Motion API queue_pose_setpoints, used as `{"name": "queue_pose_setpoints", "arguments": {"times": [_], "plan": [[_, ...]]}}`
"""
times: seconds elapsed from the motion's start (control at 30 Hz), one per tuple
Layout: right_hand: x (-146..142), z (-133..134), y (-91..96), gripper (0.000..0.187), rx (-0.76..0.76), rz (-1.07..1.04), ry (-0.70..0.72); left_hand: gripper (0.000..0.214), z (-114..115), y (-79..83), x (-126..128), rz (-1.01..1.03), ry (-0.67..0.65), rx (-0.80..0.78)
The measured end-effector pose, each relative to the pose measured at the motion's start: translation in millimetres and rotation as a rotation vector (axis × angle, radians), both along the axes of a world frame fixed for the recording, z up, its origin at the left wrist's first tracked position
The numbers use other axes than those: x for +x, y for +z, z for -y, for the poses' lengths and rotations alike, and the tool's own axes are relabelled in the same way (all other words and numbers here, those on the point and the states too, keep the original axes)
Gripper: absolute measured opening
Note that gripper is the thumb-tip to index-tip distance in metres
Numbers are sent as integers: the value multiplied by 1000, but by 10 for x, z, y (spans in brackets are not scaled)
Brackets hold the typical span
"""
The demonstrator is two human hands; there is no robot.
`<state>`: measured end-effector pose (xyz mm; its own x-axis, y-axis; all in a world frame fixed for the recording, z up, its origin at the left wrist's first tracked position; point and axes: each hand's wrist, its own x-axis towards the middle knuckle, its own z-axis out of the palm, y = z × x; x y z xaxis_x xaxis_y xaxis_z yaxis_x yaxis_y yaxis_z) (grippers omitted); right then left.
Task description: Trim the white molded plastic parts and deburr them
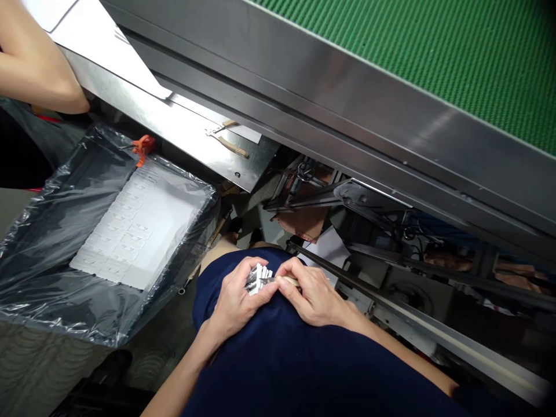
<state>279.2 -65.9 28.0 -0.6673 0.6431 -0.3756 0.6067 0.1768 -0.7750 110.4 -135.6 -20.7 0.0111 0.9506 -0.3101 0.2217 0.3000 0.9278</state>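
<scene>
Small white stack (259, 278) is gripped w/ left hand (237, 301) fingers, over the lap. Pale-handled tool (284, 281) is pinched by right hand (315, 295), tip touching stack.

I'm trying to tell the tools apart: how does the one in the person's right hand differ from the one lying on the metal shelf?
The tool in the right hand is mostly hidden, only its pale handle end showing, pressed to the small white parts in the left hand. The tool on the shelf lies free, untouched and fully visible, its two handles spread apart on the metal shelf. Both have pale, wood-coloured handles.
</scene>
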Motion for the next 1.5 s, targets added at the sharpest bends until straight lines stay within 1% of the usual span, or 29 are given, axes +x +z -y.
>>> {"name": "queue_pose_setpoints", "arguments": {"times": [0.43, 0.73, 0.97, 1.13, 1.3, 1.33, 1.43, 1.47, 1.5], "plan": [[3, 13, -35, 14, 11, -25, 22, 23, 34, -43, 9, 24, -31, 54], [-5, 20, -43, 12, -16, -3, 34, 19, 52, -39, 40, -3, 1, 45], [-32, -1, -27, 12, -4, 34, 11, 15, 41, -17, 79, -43, 39, 56], [-43, -15, -22, 13, -65, 45, -64, 17, 11, -21, 80, -61, 64, 35], [-62, -51, -30, 17, -182, 41, -239, 21, -14, -28, 35, -29, 56, -13], [-71, -60, -39, 19, -203, 38, -261, 26, -20, -31, 17, 1, 44, -32], [-99, -95, -87, 23, -241, 24, -316, 51, -60, -51, -56, 83, -29, -125], [-104, -110, -109, 25, -246, 17, -339, 55, -83, -64, -85, 114, -46, -168], [-108, -127, -131, 26, -248, 9, -364, 54, -113, -80, -116, 166, -32, -216]]}}
